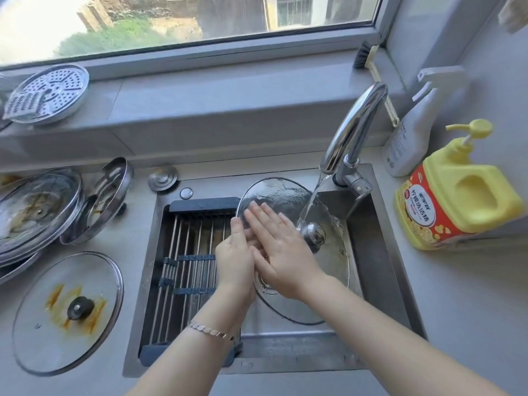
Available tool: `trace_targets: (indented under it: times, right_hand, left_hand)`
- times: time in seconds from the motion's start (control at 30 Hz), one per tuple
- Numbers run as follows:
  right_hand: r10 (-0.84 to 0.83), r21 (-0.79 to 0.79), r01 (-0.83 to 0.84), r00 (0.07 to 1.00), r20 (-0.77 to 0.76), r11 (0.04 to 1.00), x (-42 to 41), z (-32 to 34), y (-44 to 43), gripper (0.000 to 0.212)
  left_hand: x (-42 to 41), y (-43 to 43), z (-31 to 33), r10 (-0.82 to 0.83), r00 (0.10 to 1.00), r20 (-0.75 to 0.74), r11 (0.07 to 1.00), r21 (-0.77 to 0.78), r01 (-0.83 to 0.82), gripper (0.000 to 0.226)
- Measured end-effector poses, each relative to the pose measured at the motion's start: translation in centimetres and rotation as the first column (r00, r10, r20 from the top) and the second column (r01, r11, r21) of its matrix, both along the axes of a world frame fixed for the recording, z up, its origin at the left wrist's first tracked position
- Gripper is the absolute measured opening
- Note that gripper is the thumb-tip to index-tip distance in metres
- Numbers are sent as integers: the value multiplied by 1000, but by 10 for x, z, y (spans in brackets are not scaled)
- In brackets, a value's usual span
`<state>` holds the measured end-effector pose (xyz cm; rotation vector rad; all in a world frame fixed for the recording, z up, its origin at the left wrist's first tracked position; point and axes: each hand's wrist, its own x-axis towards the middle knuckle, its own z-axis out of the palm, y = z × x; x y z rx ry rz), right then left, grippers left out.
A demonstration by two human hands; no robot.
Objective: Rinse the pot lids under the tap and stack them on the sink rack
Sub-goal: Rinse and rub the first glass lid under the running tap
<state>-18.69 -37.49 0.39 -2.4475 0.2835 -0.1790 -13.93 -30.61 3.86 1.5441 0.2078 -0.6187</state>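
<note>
1. Glass lid (285,195) — tilted under the tap's (354,130) stream in the sink's (380,252) right half, so water runs off.
2. Left hand (234,258) grips its rim, steadying; right hand (281,252), fingers straight, presses its face.
3. Rack (185,252) — just beside, left half.

Bright daylight from the window (171,21); edges warped.

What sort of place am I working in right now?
Most likely a home kitchen: a stainless steel sink, a curved chrome tap running water onto a clear glass pot lid, and a yellow pump bottle, probably dish soap, on the grey counter.
</note>
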Motion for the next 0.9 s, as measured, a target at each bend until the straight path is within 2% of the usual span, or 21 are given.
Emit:
trace_targets:
  times: [0.13,0.2,0.27,0.37,0.47,0.53,0.6,0.63,0.67,0.77,0.8,0.83,0.9]
  right_hand:
    - [-195,40,198,979,-62,979,26,13,-18,65]
    - [-112,-11,113,992,51,994,19,14,0,60]
    - [19,-88,-6,989,144,996,-4,1,18,52]
    - [111,-142,-91,983,145,986,-34,-19,14,49]
    - [96,-112,-76,979,180,991,-40,-25,3,49]
    - [-91,24,89,992,86,996,-40,-25,-2,57]
    - [-307,164,326,943,-130,931,-42,-27,-8,68]
    - [-332,178,370,919,-212,912,-45,-27,-9,71]
    - [-304,150,345,922,-240,926,-47,-23,-6,72]
    - [-104,33,113,976,-193,993,-51,-15,15,78]
    - [-104,32,114,971,-214,993,-49,-17,14,79]
    - [-155,66,178,952,-266,982,-46,-20,7,77]
    - [-323,161,408,864,-385,899,-39,-25,-15,71]
  left_hand:
    - [-7,-3,4,-7,1000,-23,1000,-7,7,48]
    - [0,-2,5,34,999,8,999,-11,-34,45]
    - [12,2,5,91,995,-42,993,-74,-94,46]
    - [24,12,4,128,984,-123,977,-156,-147,53]
    - [21,18,5,174,977,-121,968,-162,-193,53]
    - [20,18,6,215,970,-115,957,-170,-233,53]
    - [23,20,8,266,959,-101,944,-176,-281,53]
    - [24,21,8,286,954,-94,938,-175,-299,53]
    - [25,22,8,297,951,-89,936,-169,-308,53]
    - [23,21,8,307,948,-84,938,-143,-317,53]
    - [21,20,7,307,948,-86,938,-138,-317,53]
    - [19,20,7,306,948,-89,940,-132,-315,53]
    - [13,22,7,301,949,-96,942,-123,-312,53]
